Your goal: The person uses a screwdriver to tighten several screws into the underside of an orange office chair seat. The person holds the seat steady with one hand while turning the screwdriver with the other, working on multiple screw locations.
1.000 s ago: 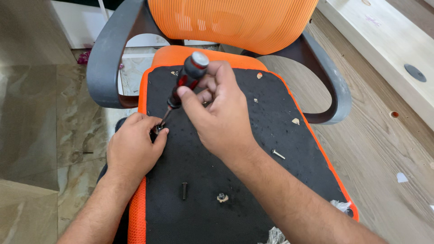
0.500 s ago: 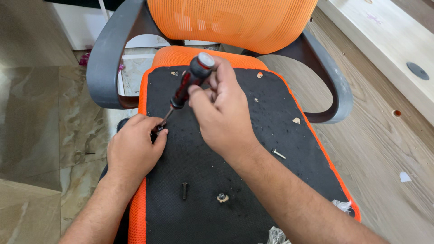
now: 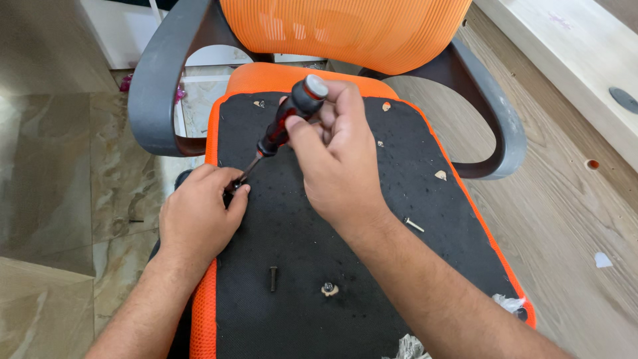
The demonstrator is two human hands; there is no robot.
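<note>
On the black underside of the orange chair seat, the right hand kept its fingers closed around the red-and-black screwdriver, tilted slightly further right than before, while the left hand still pinched its tip near the seat's left edge.

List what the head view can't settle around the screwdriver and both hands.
- Screwdriver tip and what it drives: hidden by the left hand fingers.
- Handle grip: partly covered by the right hand.
- Chair seat front corner: cut off by the bottom edge.
</note>
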